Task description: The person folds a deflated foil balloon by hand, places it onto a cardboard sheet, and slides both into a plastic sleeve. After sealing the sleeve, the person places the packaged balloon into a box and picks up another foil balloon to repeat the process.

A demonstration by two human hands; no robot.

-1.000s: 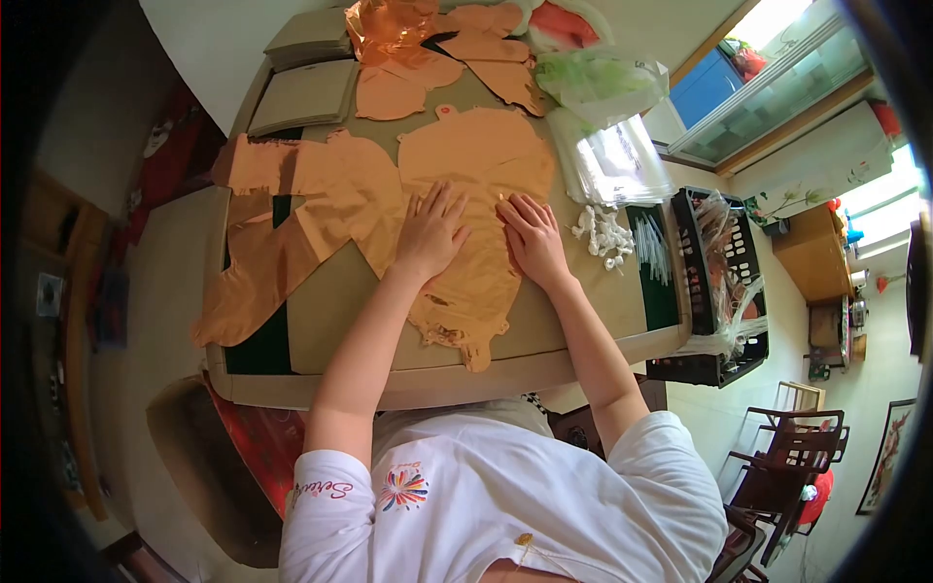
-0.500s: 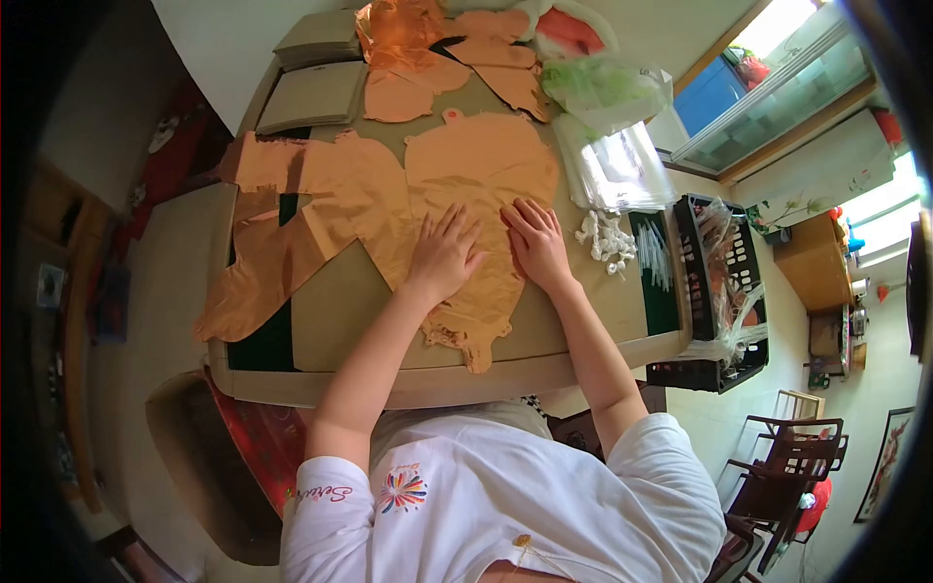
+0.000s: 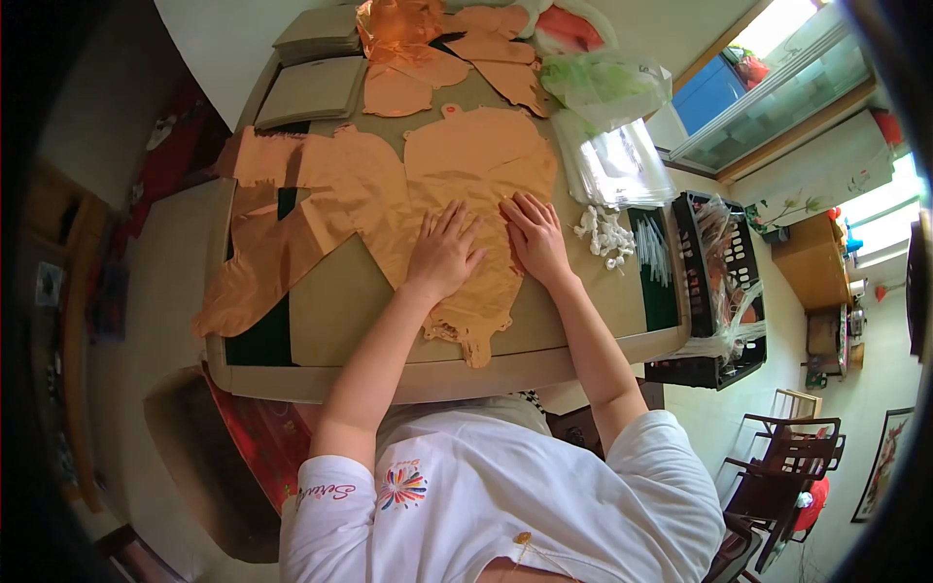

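Observation:
A flat, uninflated rose-gold foil balloon [image 3: 476, 160] lies on the table in front of me, its narrow tabbed end toward my body. My left hand [image 3: 443, 255] rests on its lower half, fingers stretched out and slightly spread. On its right edge lies my right hand [image 3: 535, 236], palm down with the fingers extended. To the left, more flat rose-gold foil [image 3: 292, 223] spreads over the table and meets the balloon's side. Neither hand is closed around anything.
Cardboard stacks [image 3: 313, 89] and more foil pieces [image 3: 413, 78] occupy the far side. Right of my hands are clear plastic bags [image 3: 617, 165], white small parts [image 3: 604, 236] and thin white sticks [image 3: 652, 251]. A black crate [image 3: 692, 282] stands beyond the table's right edge.
Both hands stay almost in the same place on the foil balloon. The whole view has shifted very slightly; nothing has been taken hold of or let go.

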